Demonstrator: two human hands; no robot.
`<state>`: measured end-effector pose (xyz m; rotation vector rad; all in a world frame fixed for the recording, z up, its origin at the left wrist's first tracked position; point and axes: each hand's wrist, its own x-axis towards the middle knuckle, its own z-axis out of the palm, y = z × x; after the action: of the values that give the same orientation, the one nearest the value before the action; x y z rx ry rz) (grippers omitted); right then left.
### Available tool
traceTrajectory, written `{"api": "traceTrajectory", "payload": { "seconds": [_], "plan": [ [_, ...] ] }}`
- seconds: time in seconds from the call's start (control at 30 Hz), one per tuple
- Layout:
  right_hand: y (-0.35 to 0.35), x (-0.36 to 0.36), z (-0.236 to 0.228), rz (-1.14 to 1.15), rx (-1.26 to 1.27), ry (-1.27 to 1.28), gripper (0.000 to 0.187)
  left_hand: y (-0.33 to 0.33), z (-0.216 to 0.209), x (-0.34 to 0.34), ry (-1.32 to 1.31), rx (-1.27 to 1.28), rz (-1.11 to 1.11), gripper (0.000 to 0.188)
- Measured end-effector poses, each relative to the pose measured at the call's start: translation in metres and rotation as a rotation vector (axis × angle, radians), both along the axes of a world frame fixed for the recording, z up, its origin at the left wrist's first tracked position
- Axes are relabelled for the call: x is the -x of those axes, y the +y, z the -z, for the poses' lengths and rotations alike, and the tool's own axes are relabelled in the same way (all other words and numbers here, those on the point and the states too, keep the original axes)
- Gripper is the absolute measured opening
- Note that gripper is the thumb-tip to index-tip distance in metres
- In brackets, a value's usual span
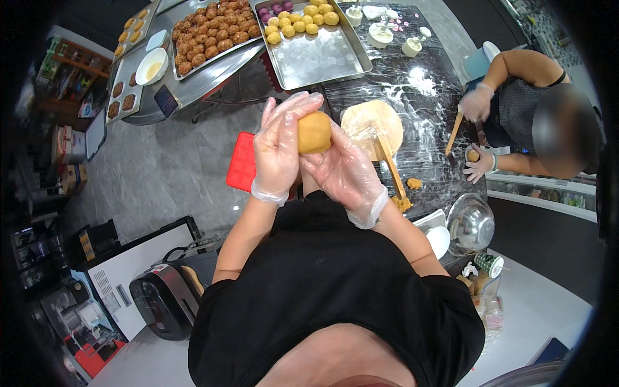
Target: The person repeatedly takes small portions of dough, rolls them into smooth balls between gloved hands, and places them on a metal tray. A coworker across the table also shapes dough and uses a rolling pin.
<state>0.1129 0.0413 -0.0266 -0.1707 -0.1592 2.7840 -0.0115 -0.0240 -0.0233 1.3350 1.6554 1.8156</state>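
Observation:
Between my two hands is a smooth yellow dough ball [314,132]. My left hand [274,151], in a clear plastic glove, curls round the ball's left side with its fingers pointing up. Gloved the same way, my right hand [348,171] cups the ball from below and from the right; some of its fingers are hidden behind the ball and the left hand. Right of my hands lies a round wooden board [372,122], a flat wooden stick [391,169] resting across its edge. Small lumps of yellow dough [414,184] sit on the dark marble table near the stick's lower end.
A metal tray [316,61] of yellow and purple balls stands ahead, beside a tray of brown balls [213,39]. A red mould [241,162] is left of my hands. Across the table, a co-worker's gloved hands hold a stick [454,132] and a small ball [472,156]. A steel bowl [471,222] stands right.

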Motion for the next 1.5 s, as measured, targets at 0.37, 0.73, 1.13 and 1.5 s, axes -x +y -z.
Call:
{"api": "traceTrajectory", "payload": {
  "seconds": [0.37, 0.73, 1.13, 1.5],
  "plan": [
    [0.014, 0.003, -0.01, 0.3, -0.407, -0.314, 0.035, -0.002, 0.018, 0.003, 0.073, 0.064, -0.231, 0.044],
    [0.039, -0.013, -0.03, 0.478, -2.006, -0.491, 0.082, -0.03, -0.033, 0.0, -1.136, 0.121, 0.714, 0.05],
    [0.034, -0.017, -0.043, 0.337, -2.084, -0.465, 0.067, -0.024, -0.042, 0.003, -0.921, 0.454, 0.623, 0.07],
    [0.028, -0.022, -0.051, 0.279, -2.183, -0.693, 0.072, -0.017, -0.035, -0.006, -0.872, 0.365, 0.581, 0.058]
  ]
}}
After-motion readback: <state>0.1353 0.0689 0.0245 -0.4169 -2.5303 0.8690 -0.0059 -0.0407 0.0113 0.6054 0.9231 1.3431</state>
